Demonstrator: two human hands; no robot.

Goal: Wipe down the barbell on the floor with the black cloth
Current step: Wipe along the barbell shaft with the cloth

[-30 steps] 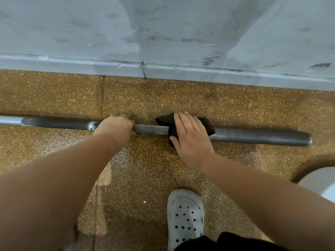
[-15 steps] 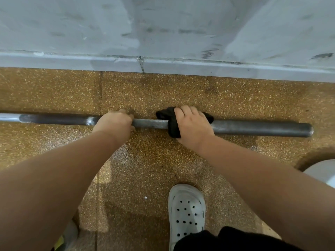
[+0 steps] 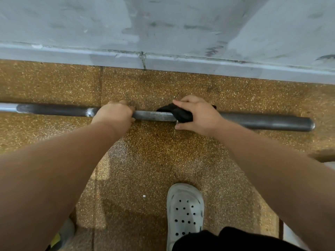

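A grey steel barbell [image 3: 262,120] lies on the speckled brown floor, running left to right, its right end capped near the frame's right side. My left hand [image 3: 113,113] grips the bar just right of a collar. My right hand [image 3: 196,114] wraps the black cloth [image 3: 179,113] around the bar, fingers curled over the top and thumb underneath. A bare stretch of bar [image 3: 152,115] shows between the two hands. Most of the cloth is hidden under my right hand.
A pale grey wall with a skirting ledge [image 3: 199,64] runs close behind the bar. My right foot in a white perforated clog [image 3: 184,209] stands on the floor below my right hand. A white object [image 3: 330,164] shows at the right edge.
My right hand went from lying flat on the cloth to curling round it and the bar. My left hand kept its grip. The view shifted slightly.
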